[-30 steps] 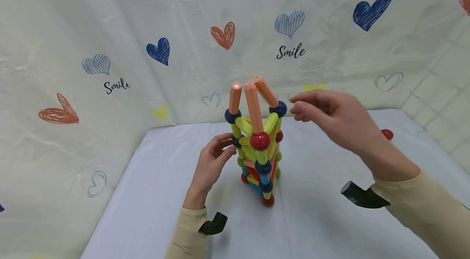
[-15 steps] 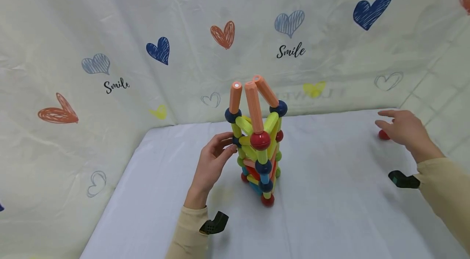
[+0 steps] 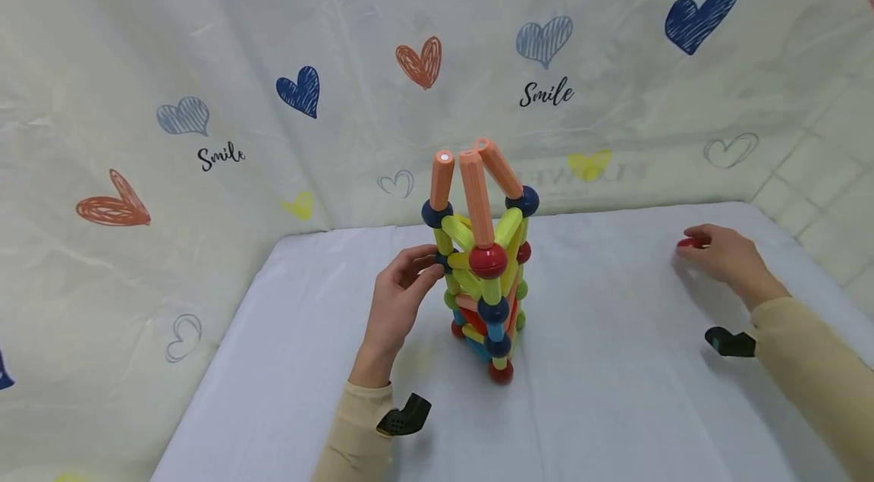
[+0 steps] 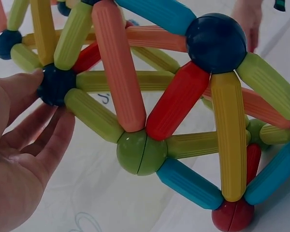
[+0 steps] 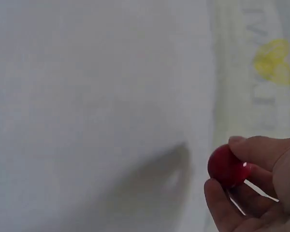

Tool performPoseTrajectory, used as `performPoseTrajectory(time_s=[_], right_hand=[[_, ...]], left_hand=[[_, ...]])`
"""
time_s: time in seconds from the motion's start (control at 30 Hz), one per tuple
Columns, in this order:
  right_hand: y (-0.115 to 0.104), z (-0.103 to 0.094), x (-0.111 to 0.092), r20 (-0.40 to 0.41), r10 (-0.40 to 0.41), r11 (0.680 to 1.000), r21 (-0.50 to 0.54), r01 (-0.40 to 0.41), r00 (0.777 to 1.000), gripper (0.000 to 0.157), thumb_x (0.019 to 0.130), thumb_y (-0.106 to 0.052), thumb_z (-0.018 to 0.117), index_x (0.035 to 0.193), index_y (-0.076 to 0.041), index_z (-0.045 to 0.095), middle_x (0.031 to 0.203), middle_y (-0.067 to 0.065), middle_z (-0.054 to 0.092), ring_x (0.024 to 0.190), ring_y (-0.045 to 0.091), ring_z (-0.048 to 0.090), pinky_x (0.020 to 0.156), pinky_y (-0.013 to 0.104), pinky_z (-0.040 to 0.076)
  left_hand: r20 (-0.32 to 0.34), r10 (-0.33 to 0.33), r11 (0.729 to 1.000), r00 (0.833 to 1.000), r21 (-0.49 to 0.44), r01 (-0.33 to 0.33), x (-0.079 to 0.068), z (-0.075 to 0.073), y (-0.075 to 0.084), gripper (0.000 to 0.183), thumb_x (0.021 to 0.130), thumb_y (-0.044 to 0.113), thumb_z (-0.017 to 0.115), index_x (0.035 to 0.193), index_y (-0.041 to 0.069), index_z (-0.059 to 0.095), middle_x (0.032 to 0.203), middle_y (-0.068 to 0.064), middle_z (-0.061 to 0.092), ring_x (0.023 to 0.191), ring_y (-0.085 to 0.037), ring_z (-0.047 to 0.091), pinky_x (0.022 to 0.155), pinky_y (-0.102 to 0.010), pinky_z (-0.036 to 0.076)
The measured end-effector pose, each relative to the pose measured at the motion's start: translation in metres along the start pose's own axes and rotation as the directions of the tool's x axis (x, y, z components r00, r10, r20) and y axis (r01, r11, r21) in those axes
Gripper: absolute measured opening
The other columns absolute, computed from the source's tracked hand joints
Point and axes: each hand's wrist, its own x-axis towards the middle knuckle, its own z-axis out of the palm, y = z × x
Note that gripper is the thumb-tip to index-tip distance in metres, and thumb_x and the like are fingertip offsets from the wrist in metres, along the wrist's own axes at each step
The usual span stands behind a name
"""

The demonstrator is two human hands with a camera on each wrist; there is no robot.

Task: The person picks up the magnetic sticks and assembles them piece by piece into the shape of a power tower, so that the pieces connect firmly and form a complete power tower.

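Observation:
In the head view a tall tower of coloured sticks and balls stands upright on the white cloth. Three orange sticks rise from its top, one from a red ball and two from dark blue balls. My left hand steadies the tower from the left; the left wrist view has thumb and fingertips pinching a dark blue ball of the frame. Off to the right, my right hand holds a loose red ball between thumb and fingers, apart from the tower.
A white cloth covers the table, its back edge meeting a pale curtain printed with hearts and words. Each sleeve carries a small black device, one at the left wrist and one at the right.
My right hand went from beside the tower's top out to the right, took hold of the red ball there, and has shifted slightly back leftward with it. The left hand stays on the tower.

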Motion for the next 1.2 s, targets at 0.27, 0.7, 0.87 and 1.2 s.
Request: performPoseTrajectory(time_s=[0.27,0.7,0.87,1.2], right_hand=[[-0.149,-0.029,-0.03,0.007,-0.21,0.926,0.322,0.197,0.978,0.071,0.094,-0.052,0.058,0.149,-0.013,0.036,0.141,0.015,0.044,0.126,0.034,0.041,0.104,0.055,0.038],[-0.319,-0.056,-0.105,-0.167,-0.559,0.672,0.483,0.562,0.812,0.041,0.096,-0.025,0.063,0.136,-0.019,0.057,0.128,0.003,0.059,0.115,0.022,0.053,0.09,0.024,0.049],[-0.338,-0.054,-0.108,-0.159,-0.629,0.622,0.484,0.616,0.761,0.037,0.096,-0.022,0.064,0.132,-0.015,0.061,0.123,0.004,0.063,0.11,0.022,0.058,0.092,0.028,0.05],[-0.343,-0.055,-0.103,-0.086,-0.695,0.569,0.541,0.62,0.714,0.035,0.098,-0.018,0.06,0.132,-0.008,0.06,0.123,0.009,0.064,0.112,0.025,0.059,0.096,0.027,0.048]], left_hand=[[-0.001,-0.002,1.0,1.0,0.012,0.002,0.0,0.0,-0.001,0.031,0.095,0.02,0.066,0.125,0.011,0.063,0.123,-0.006,0.062,0.114,-0.022,0.061,0.096,-0.034,0.05],[0.001,-0.007,1.0,1.0,0.011,0.007,0.0,0.001,0.0,0.032,0.095,0.015,0.065,0.126,0.009,0.061,0.125,-0.008,0.061,0.116,-0.023,0.06,0.096,-0.033,0.05],[0.001,-0.004,1.0,1.0,0.012,0.004,0.0,0.001,0.0,0.031,0.096,0.015,0.065,0.126,0.012,0.061,0.124,-0.005,0.061,0.115,-0.022,0.06,0.096,-0.033,0.05],[0.005,-0.002,1.0,1.0,0.008,0.002,0.0,0.001,-0.001,0.031,0.096,0.016,0.065,0.126,0.011,0.062,0.124,-0.006,0.062,0.115,-0.022,0.06,0.096,-0.033,0.05]])
